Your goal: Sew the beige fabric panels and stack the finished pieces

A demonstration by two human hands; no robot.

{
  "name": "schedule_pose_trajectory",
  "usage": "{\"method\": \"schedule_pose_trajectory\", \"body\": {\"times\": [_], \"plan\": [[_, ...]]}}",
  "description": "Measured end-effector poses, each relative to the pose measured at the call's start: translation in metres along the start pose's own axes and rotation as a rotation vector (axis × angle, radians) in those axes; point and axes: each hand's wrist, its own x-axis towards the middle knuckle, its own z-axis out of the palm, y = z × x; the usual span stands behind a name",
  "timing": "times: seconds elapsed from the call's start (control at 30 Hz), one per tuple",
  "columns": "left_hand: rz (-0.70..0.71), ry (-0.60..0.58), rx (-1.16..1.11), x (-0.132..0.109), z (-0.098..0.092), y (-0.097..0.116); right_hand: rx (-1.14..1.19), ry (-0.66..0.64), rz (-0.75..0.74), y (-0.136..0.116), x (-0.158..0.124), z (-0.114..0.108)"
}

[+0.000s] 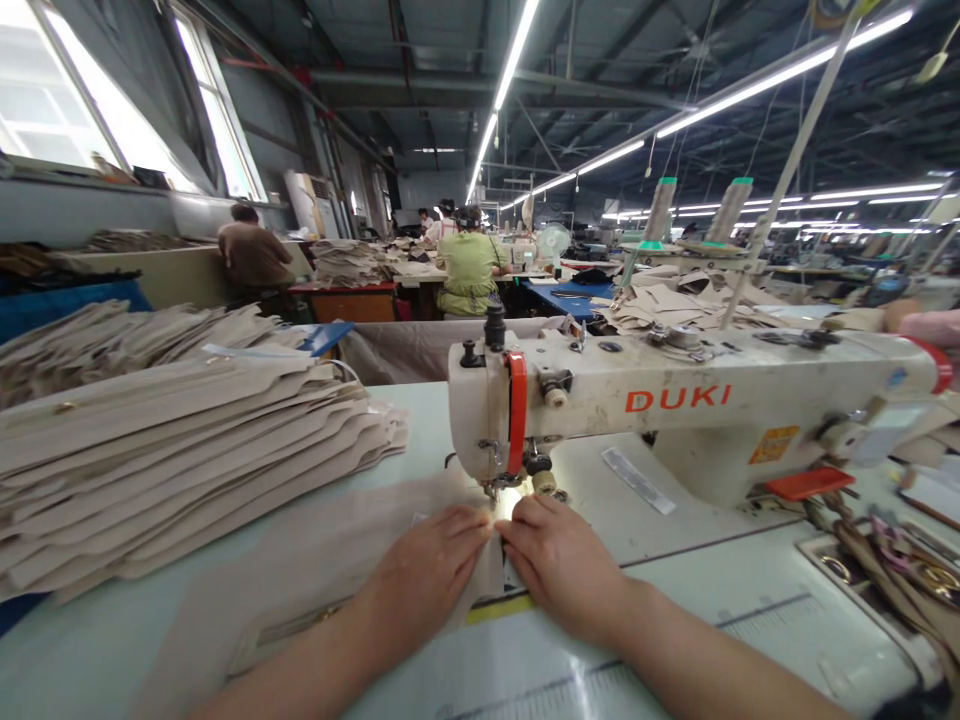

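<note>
Fabric [315,560] under left hand [424,580], right hand [559,560]

A long factory hall lies under a dark steel-beamed ceiling [360,40], lit by rows of fluorescent tubes [510,70]. Tall windows [217,110] in the grey left wall [75,210] glow with daylight. Farther back, seated people [469,265] work at cluttered counters [570,295] beside a small white fan [555,240] near the far wall [427,185]

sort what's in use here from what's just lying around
In use: left hand and right hand pressing the beige fabric piece at the sewing machine.
Lying about, untouched: stack of cut pieces, straps with metal rings.
</note>
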Motion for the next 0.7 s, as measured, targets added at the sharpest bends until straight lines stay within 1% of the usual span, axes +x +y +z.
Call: {"method": "schedule_pose_trajectory", "body": {"times": [0.17,0.43,0.7], "plan": [[-0.019,-0.018,-0.012,0.0008,0.0046,-0.0052,0.005,-0.001,0.027,0.0009,0.0003,0.0014],[0.022,0.036,-0.002,0.0042,0.0067,-0.0078,-0.013,0.006,0.023,0.0012,0.0004,0.0023],[0.015,0.011,-0.008,0.0039,0.0094,-0.0098,-0.014,-0.013,0.032,0.0011,0.0016,0.0006]]}}
